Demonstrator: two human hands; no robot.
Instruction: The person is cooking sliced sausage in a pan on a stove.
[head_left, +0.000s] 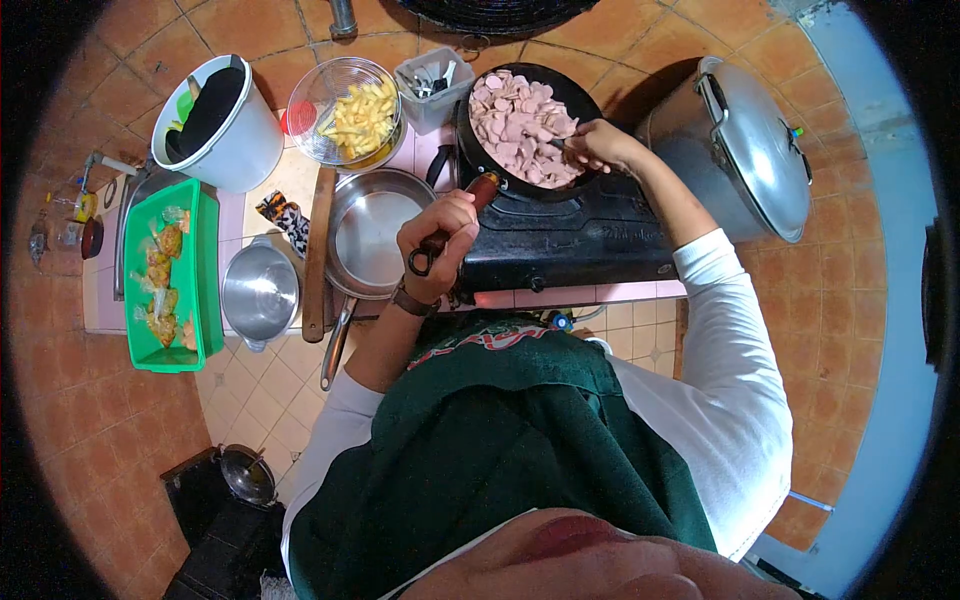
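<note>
A black frying pan (592, 90) full of pink sliced sausage (517, 124) sits on the black gas stove (570, 232). My left hand (442, 236) is wrapped around the pan's brown handle (484, 191). Over the pan's right side, my right hand (600, 146) grips a utensil whose dark end reaches into the slices; most of it is hidden by my fingers and the food. Left of the stove is a stainless steel pan (371, 232) with nothing in it, its handle pointing toward me.
A strainer of cut potatoes (364, 116) and a utensil container (435, 97) stand behind the steel pan. A large lidded pot (720, 150) is at right. Leftward are a wooden board (320, 262), a small metal pot (260, 289), a green tray (139, 300) with bagged food and a white bucket (232, 150).
</note>
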